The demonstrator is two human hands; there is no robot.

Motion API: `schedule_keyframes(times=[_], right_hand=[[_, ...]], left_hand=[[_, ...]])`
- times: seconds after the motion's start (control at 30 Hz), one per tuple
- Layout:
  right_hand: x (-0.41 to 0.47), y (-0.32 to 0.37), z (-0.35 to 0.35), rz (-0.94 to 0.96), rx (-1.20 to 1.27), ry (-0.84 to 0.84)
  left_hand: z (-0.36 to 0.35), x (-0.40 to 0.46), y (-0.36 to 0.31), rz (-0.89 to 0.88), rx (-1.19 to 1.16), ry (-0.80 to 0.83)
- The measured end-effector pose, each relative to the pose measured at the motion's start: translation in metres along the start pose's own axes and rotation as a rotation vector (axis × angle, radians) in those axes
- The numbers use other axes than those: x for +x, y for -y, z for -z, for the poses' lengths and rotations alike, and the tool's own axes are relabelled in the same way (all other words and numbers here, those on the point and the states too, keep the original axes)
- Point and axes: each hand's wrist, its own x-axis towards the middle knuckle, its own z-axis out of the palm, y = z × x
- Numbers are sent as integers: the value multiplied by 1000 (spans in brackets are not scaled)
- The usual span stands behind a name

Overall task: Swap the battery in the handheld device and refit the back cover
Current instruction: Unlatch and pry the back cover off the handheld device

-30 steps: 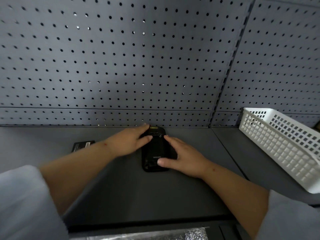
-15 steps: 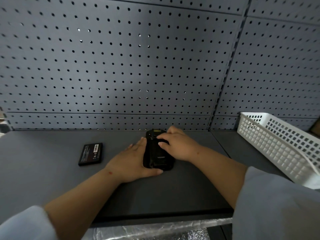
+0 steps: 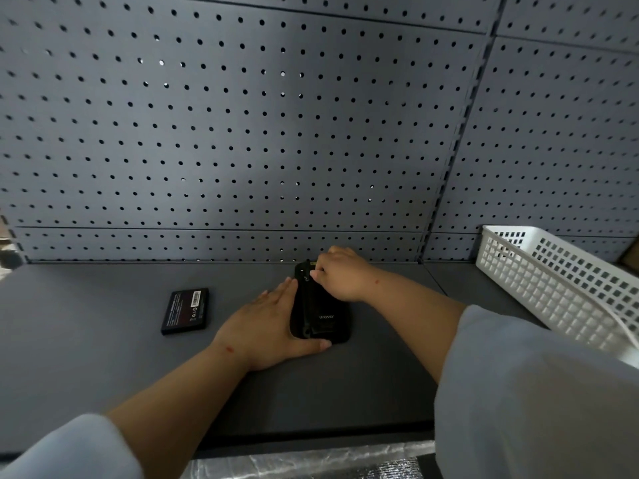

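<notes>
A black handheld device (image 3: 323, 311) lies back-up on the grey shelf, its back cover showing a small logo. My left hand (image 3: 264, 326) presses flat against the device's left side, thumb wrapped under its near end. My right hand (image 3: 340, 274) rests on the device's far end, fingers curled down onto the cover's top edge. A loose black battery (image 3: 185, 311) with a barcode label lies flat on the shelf, left of my left hand and apart from it.
A white plastic lattice basket (image 3: 560, 288) stands at the right on the shelf. A grey pegboard wall (image 3: 242, 133) rises directly behind the device. The shelf's front edge (image 3: 311, 440) runs below my forearms.
My left hand moved from the device's far end to its left side and near end. My right hand went from the near end to the far end. The view shifted, baring the battery.
</notes>
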Motion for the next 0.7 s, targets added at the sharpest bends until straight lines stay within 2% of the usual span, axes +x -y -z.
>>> schedule_keyframes(times=[0.17, 0.37, 0.53, 0.7], right_hand=[[5, 0, 4, 12, 16, 21], [-5, -8, 4, 128, 153, -87], [0, -11, 0, 219, 53, -76], [1, -14, 0, 221, 12, -79]], left_hand=[[-1, 1, 2, -14, -6, -4], [-1, 1, 2, 6, 1, 16], [-3, 4, 5, 12, -11, 18], [-3, 2, 4, -4, -9, 5]])
